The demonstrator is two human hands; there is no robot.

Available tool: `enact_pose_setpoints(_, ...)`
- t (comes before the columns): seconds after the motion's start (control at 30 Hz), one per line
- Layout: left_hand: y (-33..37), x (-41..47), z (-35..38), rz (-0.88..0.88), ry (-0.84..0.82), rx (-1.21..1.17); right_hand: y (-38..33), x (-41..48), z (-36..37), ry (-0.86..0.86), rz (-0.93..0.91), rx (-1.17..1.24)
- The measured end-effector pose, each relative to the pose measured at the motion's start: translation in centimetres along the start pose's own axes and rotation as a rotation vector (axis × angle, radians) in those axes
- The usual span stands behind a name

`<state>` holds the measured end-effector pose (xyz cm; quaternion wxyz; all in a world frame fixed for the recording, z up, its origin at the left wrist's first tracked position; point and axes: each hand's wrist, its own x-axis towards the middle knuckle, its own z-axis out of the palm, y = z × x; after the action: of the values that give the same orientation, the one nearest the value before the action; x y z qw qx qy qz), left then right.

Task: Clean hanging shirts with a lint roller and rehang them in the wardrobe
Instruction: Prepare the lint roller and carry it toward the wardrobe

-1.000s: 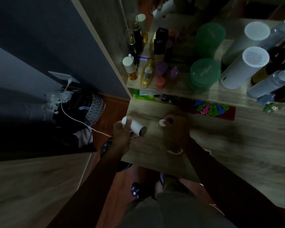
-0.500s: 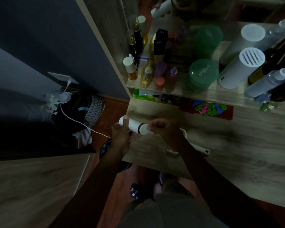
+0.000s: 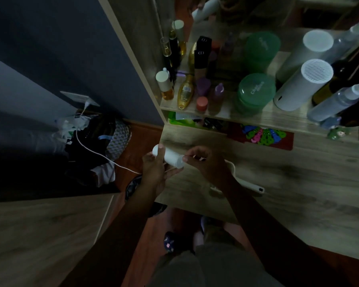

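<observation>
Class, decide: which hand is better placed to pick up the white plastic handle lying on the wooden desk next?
Right, probably. The left hand grips the white cylindrical roll, while the right hand only pinches its end, with its wrist above the white plastic handle on the wooden desk.

Pale wood grain runs over the desk (image 3: 309,193). At its left edge the lint roll (image 3: 171,157) is white — so is the handle (image 3: 251,186) lying mid-desk. On the shelf (image 3: 228,116) at its far edge: green tubs (image 3: 256,91), an amber bottle (image 3: 186,93), a pink-capped jar (image 3: 202,103), a white cylinder (image 3: 298,88) with a fine-lined top. The slipper (image 3: 170,242) is dark, flowered.
</observation>
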<state>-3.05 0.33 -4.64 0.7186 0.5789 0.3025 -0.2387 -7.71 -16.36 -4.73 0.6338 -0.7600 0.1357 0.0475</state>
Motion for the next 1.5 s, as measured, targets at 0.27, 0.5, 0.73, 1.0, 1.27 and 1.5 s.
enact_pose_setpoints(0.27, 0.8, -1.0, 0.6, 0.003, -0.108, 0.017, 0.7, -0.1, 0.1, 0.066, -0.002, 0.001)
enact_pose_setpoints(0.5, 1.0, -1.8, 0.7, -0.017, -0.173, -0.012, 1.3, -1.1, 0.0, 0.095, 0.008, 0.014)
enact_pose_setpoints(0.73, 0.5, -2.6, 1.6, 0.073, -0.164, 0.035, 3.4, -1.1, -1.9, 0.214, 0.058, -0.095)
enact_pose_setpoints(1.0, 0.0, -2.8, 1.7, 0.083, -0.167, 0.079, 9.1, -2.0, -5.4, 0.415, 0.247, -0.445)
enact_pose_setpoints(1.27, -0.2, -3.5, 0.9, 0.101, -0.154, 0.068, 10.5, -2.7, -5.4, 0.197, 0.447, -0.674)
enact_pose_setpoints(1.5, 3.1, -6.2, -0.7, 0.180, -0.169, 0.049, 2.4, -2.1, -3.0, 0.200, 0.093, -0.394)
